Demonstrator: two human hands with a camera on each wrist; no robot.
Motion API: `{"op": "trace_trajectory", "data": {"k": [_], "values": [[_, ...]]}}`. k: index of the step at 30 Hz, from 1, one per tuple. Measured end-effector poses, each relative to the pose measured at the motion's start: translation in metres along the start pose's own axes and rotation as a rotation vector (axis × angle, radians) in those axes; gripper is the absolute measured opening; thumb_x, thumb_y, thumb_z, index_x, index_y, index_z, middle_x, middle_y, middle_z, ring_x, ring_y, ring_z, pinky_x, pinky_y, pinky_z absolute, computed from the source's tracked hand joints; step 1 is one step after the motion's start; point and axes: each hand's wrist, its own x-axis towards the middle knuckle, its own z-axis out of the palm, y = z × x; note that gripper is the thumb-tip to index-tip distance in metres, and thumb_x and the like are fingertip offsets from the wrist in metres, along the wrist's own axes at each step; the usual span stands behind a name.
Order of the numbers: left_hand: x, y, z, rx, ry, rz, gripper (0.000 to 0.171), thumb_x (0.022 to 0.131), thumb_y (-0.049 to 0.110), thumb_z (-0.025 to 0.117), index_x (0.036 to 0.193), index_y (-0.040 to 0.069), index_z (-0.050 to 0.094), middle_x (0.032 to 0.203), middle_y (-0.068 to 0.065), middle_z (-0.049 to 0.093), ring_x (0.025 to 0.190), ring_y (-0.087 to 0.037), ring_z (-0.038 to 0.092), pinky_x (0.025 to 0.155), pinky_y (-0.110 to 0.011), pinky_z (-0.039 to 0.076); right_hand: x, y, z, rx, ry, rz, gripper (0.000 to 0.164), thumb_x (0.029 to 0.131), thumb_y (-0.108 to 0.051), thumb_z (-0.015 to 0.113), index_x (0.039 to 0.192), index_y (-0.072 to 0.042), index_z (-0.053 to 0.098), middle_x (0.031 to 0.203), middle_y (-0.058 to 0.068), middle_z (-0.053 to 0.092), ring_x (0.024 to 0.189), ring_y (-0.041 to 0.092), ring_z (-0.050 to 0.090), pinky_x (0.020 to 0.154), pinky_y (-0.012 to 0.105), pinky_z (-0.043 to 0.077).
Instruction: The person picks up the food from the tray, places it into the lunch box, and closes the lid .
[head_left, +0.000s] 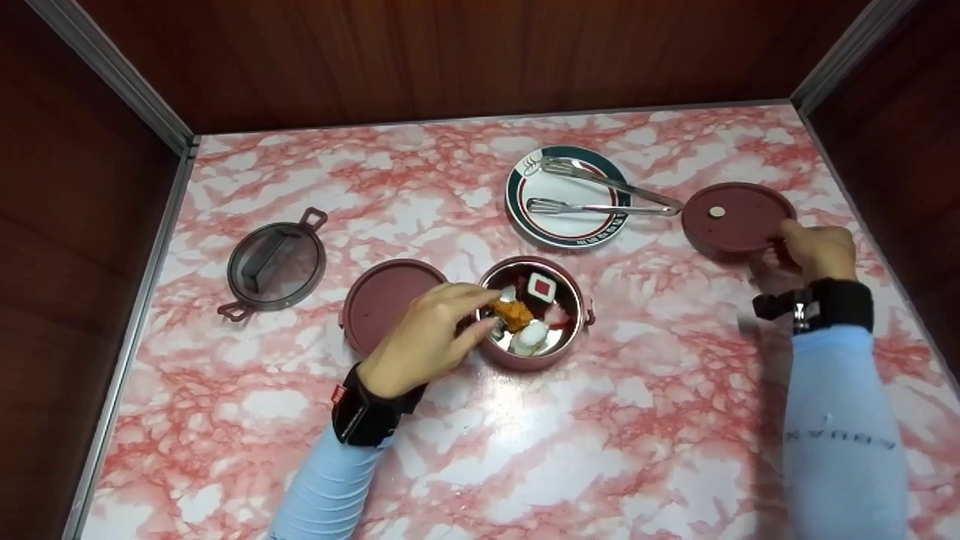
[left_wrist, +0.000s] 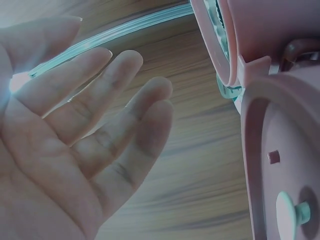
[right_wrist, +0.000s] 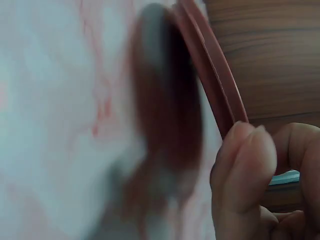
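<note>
One edge pinched by the right hand (head_left: 821, 251), the round maroon plastic lid (head_left: 750, 221) with a cream button (head_left: 717, 212) could tip into the silver metal tongs (head_left: 604, 209) beside it; the left hand (head_left: 420, 341), fingers loosely extended, might jostle the steel-lined maroon pot (head_left: 529, 363).

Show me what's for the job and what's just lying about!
Probably for the job:
burgundy lid, pinched by right hand
food-filled pot near left hand

Probably just lying about:
see-through lid
tongs
green-rimmed plate
second burgundy disc
</note>
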Motion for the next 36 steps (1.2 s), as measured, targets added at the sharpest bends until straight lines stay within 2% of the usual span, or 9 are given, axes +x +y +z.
{"op": "trace_trajectory", "data": {"k": [4,7,13,17,22,27,31,36], "values": [[0.002,0.002,0.001,-0.023,0.018,-0.005,0.033,0.096,0.017,0.068,0.124,0.0,0.067,0.117,-0.012,0.069,0.11,-0.022,0.063,0.098,-0.035,0.047,-0.032,-0.003,0.012,0.334,0.013,-0.085,0.014,0.093,-0.012,0.057,0.104,-0.004,0.055,0.064,0.004,0.067,0.052,0.015,0.066,0.055,0.029,0.057],[0.006,0.003,0.001,-0.043,0.036,-0.01,0.032,0.096,0.018,0.067,0.123,0.0,0.068,0.115,-0.01,0.07,0.108,-0.02,0.063,0.096,-0.033,0.048,-0.058,-0.005,0.025,0.473,0.002,-0.194,0.013,0.092,-0.005,0.056,0.103,0.0,0.056,0.067,0.007,0.067,0.051,0.017,0.066,0.051,0.028,0.056],[0.014,0.007,0.002,-0.119,0.079,-0.052,0.032,0.097,0.017,0.065,0.124,0.0,0.068,0.115,-0.009,0.07,0.108,-0.016,0.064,0.094,-0.028,0.048,-0.098,-0.007,0.049,0.606,-0.02,-0.357,0.014,0.09,0.003,0.055,0.104,0.006,0.054,0.068,0.011,0.066,0.048,0.02,0.064,0.048,0.028,0.055],[0.02,0.012,0.004,-0.183,0.134,-0.118,0.031,0.099,0.018,0.064,0.123,0.0,0.068,0.116,-0.01,0.07,0.108,-0.016,0.065,0.093,-0.026,0.049,-0.118,-0.007,0.067,0.659,-0.117,-0.437,0.013,0.09,0.006,0.054,0.103,0.008,0.052,0.069,0.014,0.066,0.049,0.022,0.065,0.049,0.03,0.056],[0.027,0.02,0.009,-0.289,0.176,-0.246,0.037,0.1,0.027,0.061,0.128,0.003,0.065,0.123,-0.008,0.068,0.106,-0.011,0.064,0.096,-0.025,0.047,-0.143,-0.008,0.098,0.658,-0.294,-0.522,0.014,0.093,0.006,0.056,0.106,0.009,0.05,0.072,0.018,0.069,0.053,0.023,0.067,0.05,0.032,0.057],[0.029,0.02,0.013,-0.443,0.205,-0.344,0.046,0.1,0.03,0.06,0.138,0.003,0.057,0.114,-0.005,0.071,0.092,-0.008,0.066,0.084,-0.026,0.053,-0.165,-0.009,0.133,0.518,-0.42,-0.598,0.014,0.096,0.004,0.054,0.11,0.006,0.052,0.074,0.018,0.07,0.057,0.024,0.069,0.053,0.037,0.058],[0.028,0.015,0.011,-0.576,0.247,-0.37,0.049,0.101,0.024,0.061,0.142,0.0,0.05,0.104,-0.008,0.073,0.077,-0.014,0.067,0.072,-0.036,0.057,-0.182,-0.008,0.156,0.396,-0.505,-0.595,0.02,0.095,0.005,0.053,0.114,0.004,0.05,0.083,0.02,0.071,0.061,0.027,0.069,0.059,0.043,0.058],[0.027,0.013,0.006,-0.681,0.318,-0.365,0.048,0.099,0.015,0.062,0.142,-0.004,0.049,0.095,-0.011,0.073,0.067,-0.02,0.066,0.064,-0.043,0.057,-0.198,-0.009,0.169,0.346,-0.6,-0.614,0.038,0.095,0.005,0.055,0.132,0.001,0.049,0.093,0.028,0.069,0.066,0.033,0.07,0.061,0.046,0.058]]}}
